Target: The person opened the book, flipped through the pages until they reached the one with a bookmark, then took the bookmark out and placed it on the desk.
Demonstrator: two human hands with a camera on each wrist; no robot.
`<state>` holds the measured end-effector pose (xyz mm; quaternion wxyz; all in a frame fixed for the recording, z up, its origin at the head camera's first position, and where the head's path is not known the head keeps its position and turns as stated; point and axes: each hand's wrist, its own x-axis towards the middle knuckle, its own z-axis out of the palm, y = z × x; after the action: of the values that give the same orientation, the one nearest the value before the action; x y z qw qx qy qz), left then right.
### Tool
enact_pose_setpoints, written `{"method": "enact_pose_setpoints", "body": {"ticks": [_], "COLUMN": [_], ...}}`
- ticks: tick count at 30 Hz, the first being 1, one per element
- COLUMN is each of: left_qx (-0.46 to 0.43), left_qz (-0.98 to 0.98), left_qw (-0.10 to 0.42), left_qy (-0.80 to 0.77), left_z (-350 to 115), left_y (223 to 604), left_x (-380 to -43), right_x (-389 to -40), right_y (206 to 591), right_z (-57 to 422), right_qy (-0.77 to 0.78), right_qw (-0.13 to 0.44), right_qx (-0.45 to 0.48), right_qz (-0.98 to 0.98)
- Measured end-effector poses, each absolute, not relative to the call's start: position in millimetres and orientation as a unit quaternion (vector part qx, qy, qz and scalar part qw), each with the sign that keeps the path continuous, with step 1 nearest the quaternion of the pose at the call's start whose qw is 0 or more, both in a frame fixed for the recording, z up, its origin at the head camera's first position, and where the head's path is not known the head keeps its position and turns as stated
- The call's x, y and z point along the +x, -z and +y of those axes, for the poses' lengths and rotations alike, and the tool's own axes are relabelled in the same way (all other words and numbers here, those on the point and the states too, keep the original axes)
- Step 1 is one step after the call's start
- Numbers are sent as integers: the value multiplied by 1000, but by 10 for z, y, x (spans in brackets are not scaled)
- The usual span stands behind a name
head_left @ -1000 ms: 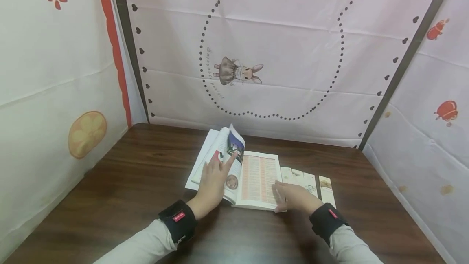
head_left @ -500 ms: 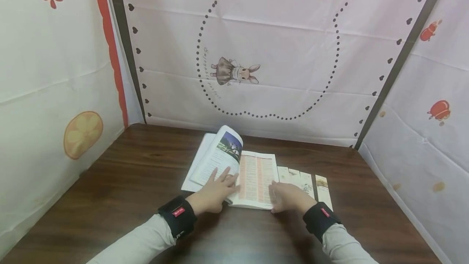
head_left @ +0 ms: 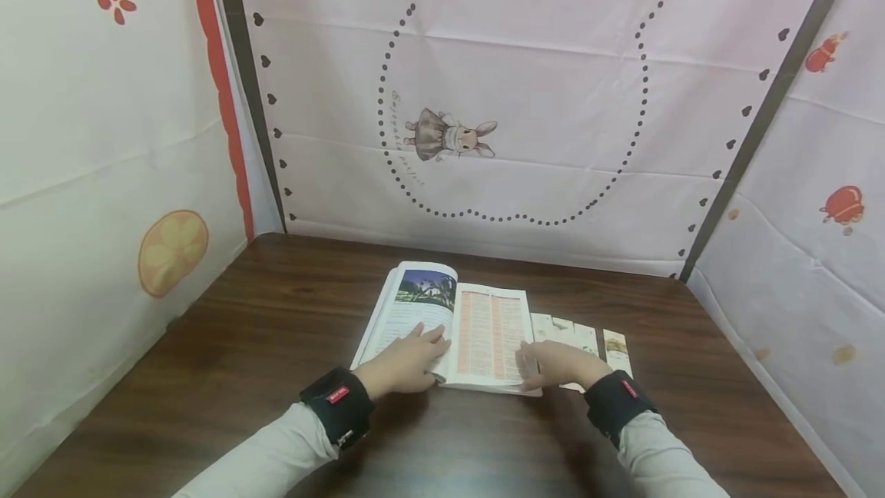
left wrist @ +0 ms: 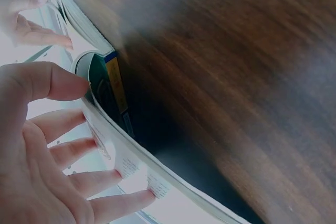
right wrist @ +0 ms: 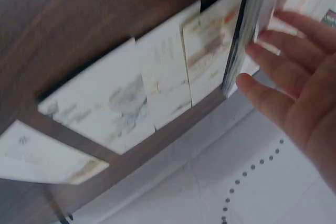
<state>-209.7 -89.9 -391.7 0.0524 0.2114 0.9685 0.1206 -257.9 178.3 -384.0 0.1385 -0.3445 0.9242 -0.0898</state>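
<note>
A thick book (head_left: 489,333) lies open on the brown table, a photo at the top of its left page and columns of orange-tinted text on its right page. My left hand (head_left: 408,363) rests on the lower left page with its fingers spread. In the left wrist view, those fingers (left wrist: 76,182) lie against the curving page, near the spine. My right hand (head_left: 558,364) touches the right page's outer edge. Its fingers (right wrist: 286,69) are slightly bent at the page edges in the right wrist view, where a page curls up.
Right of the book lie several pale printed cards (head_left: 567,333), side by side and partly hidden by my right hand. Another card (head_left: 615,350) lies a little apart. Patterned cloth walls (head_left: 553,121) enclose the dark wooden table (head_left: 297,283) at the back and sides.
The raised pages on the left have come down flatter, and the photo page now faces up. My left hand has moved down the page to its lower part. My right hand stays at the right edge.
</note>
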Motion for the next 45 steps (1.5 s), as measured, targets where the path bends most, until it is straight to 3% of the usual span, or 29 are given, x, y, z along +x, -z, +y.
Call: {"method": "enact_pose_setpoints", "body": {"ticks": [3, 9, 13, 17, 25, 37, 41, 45], "left_qx": [216, 220, 216, 205, 205, 206, 213, 227], "left_qz": [967, 966, 968, 971, 970, 971, 969, 966], "left_qw": [44, 33, 30, 31, 44, 73, 81, 62], "left_qy": [-129, -130, -122, -116, -126, -99, -98, -104], "left_z": [-908, -923, -914, -894, -868, -847, -829, -806], "left_y": [3902, 3876, 3861, 3846, 3819, 3764, 3779, 3826], "left_x": [-2112, -2145, -2148, -2151, -2162, -2211, -2220, -2238], "right_x": [-2586, -2604, -2604, -2633, -2688, -2656, -2647, -2631], "right_y": [3797, 3777, 3741, 3703, 3583, 3418, 3390, 3352], "right_z": [1786, 1686, 1618, 1592, 1716, 1793, 1782, 1694], "right_qy": [81, -4, -27, -21, 65, 113, 103, 55], "right_qw": [98, -79, -124, -111, 5, 91, 55, -83], "right_qx": [-380, -421, -422, -432, -442, -414, -425, -457], "right_qz": [916, 904, 898, 895, 895, 899, 898, 884]}}
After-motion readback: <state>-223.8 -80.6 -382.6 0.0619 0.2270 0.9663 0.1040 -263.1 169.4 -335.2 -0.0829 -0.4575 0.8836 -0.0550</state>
